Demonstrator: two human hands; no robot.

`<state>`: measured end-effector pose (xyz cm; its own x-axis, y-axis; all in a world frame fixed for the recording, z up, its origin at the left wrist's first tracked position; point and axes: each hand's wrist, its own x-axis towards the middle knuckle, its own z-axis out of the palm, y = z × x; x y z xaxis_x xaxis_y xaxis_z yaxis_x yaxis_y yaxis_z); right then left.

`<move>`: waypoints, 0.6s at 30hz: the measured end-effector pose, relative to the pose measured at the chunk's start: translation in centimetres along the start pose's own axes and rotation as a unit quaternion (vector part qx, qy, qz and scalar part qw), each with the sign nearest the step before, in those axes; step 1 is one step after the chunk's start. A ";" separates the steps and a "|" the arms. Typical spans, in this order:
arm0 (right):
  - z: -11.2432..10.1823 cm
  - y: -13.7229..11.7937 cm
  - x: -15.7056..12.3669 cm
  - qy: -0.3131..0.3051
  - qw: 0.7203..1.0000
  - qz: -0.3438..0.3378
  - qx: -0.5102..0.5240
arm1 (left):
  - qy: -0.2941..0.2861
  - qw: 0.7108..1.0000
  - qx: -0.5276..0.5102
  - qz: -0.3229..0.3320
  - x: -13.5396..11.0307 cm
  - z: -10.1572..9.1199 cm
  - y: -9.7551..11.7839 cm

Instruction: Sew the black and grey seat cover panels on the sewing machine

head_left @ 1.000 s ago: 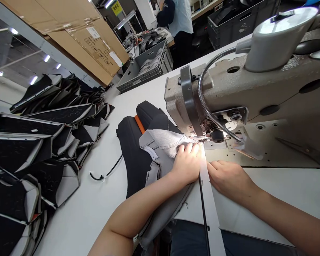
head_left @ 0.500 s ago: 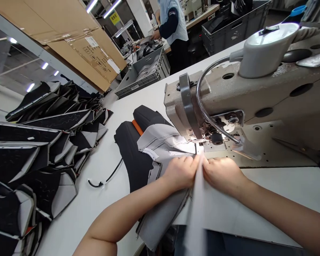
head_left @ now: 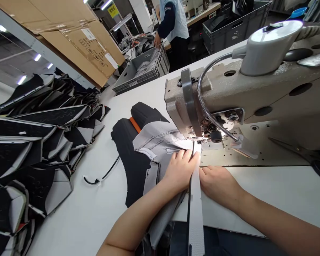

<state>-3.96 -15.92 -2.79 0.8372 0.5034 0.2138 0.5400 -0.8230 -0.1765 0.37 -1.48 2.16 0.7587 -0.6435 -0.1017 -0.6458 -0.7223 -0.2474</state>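
Note:
My left hand (head_left: 180, 170) lies flat, fingers stretched, on a grey and black fabric piece (head_left: 146, 153) just in front of the needle of a beige sewing machine (head_left: 245, 92). My right hand (head_left: 218, 184) rests palm down on the white table beside a long grey strip (head_left: 195, 199), its fingers pressing the strip's right edge. The strip runs from the table's front edge up between both hands to the lit presser foot (head_left: 197, 140). The black part of the fabric piece, with an orange tab (head_left: 134, 124), spreads left of the machine.
A big pile of black and grey cut pieces (head_left: 34, 142) covers the table's left side. A black cord (head_left: 102, 175) lies near it. Behind are a grey crate (head_left: 141, 73), cardboard boxes (head_left: 77, 39) and a person in a light vest (head_left: 173, 25). Scissors (head_left: 306, 156) lie at right.
Half a second ago both hands pinched the strip together in front of the needle. Now they lie flat on either side of it, the left hand nearer the foot.

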 end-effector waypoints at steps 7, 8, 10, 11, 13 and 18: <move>-0.6 -0.6 -2.4 0.131 0.990 0.020 0.038 | 0.012 0.999 -0.030 -0.007 1.7 1.2 0.0; -0.7 -1.3 -2.8 0.150 0.987 0.004 0.064 | 0.012 0.998 -0.056 -0.007 1.9 1.3 -0.2; -0.5 -3.4 -3.4 0.190 0.974 -0.054 0.107 | 0.027 0.990 -0.141 -0.013 1.9 1.2 -0.9; -0.2 -4.8 -3.6 0.201 0.969 -0.089 0.114 | 0.041 0.980 -0.194 -0.022 1.8 1.1 -1.3; 0.8 -7.6 -3.6 0.207 0.964 -0.139 0.096 | 0.068 0.950 -0.301 -0.041 1.4 0.5 -2.4; 4.6 -12.9 -2.0 0.179 0.976 -0.108 0.067 | 0.005 0.921 -0.387 0.051 -0.8 -1.3 -4.3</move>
<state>-12.25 -5.08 -5.32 0.6313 0.5168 0.5782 0.7268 -0.6544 -0.2087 2.49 1.83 4.56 0.6920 -0.7178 -0.0767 -0.5843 -0.6194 0.5244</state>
